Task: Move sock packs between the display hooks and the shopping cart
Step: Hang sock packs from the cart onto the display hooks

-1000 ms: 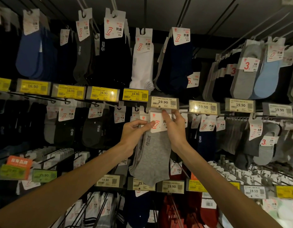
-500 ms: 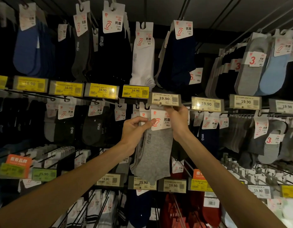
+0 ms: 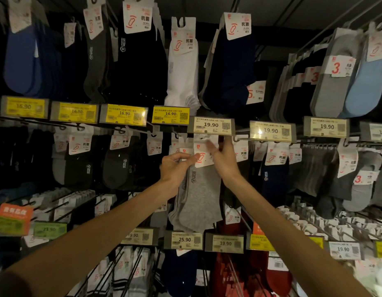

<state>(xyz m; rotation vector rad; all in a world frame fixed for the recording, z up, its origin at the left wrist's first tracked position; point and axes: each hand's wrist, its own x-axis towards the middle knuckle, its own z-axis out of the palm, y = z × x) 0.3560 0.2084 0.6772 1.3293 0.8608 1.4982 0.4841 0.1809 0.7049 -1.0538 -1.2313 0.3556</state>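
Note:
A grey sock pack with a white card header hangs just under the 19.90 price tag in the middle of the display wall. My left hand pinches the left edge of its card. My right hand reaches up along the card's right side, fingers blurred near the card's top by the hook. The hook itself is hidden behind the price tag. The shopping cart is out of sight.
Rows of hooks hold other sock packs: white and navy above, black to the left, grey and light blue at the right, red below. Price tags line each rail.
My right hand has slid down from the card's top near the price tag and loosened, with its fingers now spread. My left hand keeps its pinch on the card. The view has tilted slightly.

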